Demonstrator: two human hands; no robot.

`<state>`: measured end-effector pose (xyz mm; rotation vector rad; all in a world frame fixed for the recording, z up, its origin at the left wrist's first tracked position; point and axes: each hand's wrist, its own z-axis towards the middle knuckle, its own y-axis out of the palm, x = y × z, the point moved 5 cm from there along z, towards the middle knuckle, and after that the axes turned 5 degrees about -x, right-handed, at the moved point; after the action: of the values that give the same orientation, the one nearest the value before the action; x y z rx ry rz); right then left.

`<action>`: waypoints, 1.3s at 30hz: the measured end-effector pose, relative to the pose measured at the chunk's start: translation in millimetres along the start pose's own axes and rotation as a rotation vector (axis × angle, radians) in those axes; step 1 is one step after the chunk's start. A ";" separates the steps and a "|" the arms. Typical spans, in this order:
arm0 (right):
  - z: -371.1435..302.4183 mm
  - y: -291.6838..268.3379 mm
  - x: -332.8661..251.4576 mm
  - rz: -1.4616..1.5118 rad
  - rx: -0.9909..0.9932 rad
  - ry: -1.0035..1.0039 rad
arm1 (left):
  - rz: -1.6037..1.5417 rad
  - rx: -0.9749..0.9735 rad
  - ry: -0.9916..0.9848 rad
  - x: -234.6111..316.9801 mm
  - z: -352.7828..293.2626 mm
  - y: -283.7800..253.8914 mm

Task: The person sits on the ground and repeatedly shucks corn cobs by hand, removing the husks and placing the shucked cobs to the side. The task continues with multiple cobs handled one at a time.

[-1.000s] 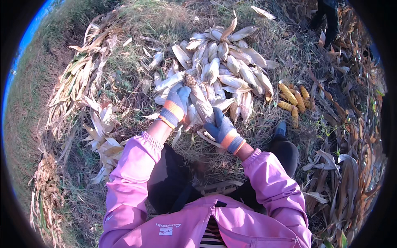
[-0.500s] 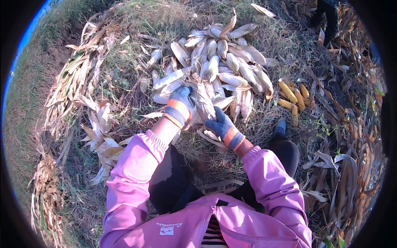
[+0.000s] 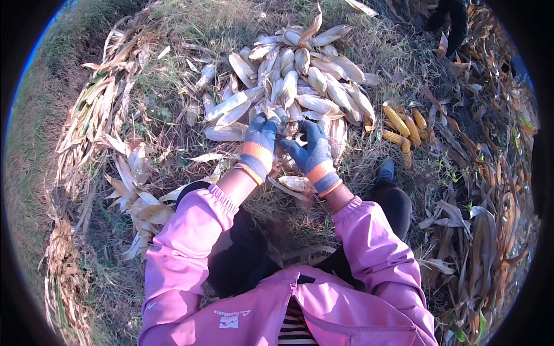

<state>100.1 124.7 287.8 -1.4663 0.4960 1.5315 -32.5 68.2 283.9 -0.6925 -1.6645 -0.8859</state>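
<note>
Both my hands, in grey-blue gloves with orange bands at the cuffs, meet over the near edge of a heap of corn ears in pale dry husks [image 3: 300, 86]. My left hand [image 3: 259, 141] is closed on the husk-covered ear of corn [image 3: 292, 128], most of which the gloves hide. From the other side my right hand [image 3: 311, 151] grips its husk between thumb and bent fingers. A husk piece [image 3: 295, 183] lies just below the hands, near my right wrist.
Bare yellow corn cobs [image 3: 411, 130] lie in a small pile to the right. Loose husks [image 3: 141, 202] are scattered at left, beside a long row of dry stalks [image 3: 86, 127]. More dry stalks [image 3: 479, 242] line the right side. A person's dark-clothed leg [image 3: 456, 26] shows at the far right.
My hands have drawn closer together at the ear's upper end, the right one moving up. The ear, lengthwise in view before, is now mostly covered by the gloves.
</note>
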 end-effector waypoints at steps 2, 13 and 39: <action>1.7 2.9 -0.7 -0.049 0.064 -0.086 | 0.002 0.012 0.046 -6.0 -1.5 8.8; 8.9 -15.0 49.2 0.868 0.144 0.394 | -0.555 -0.034 -0.158 -7.1 -5.3 25.5; 15.6 -61.7 101.5 1.303 0.149 0.511 | 0.114 -0.369 0.198 25.1 -25.7 -2.4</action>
<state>156.3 201.6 215.2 -1.4338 2.1177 1.9138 -27.1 45.7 311.5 -0.9080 -1.2860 -1.1539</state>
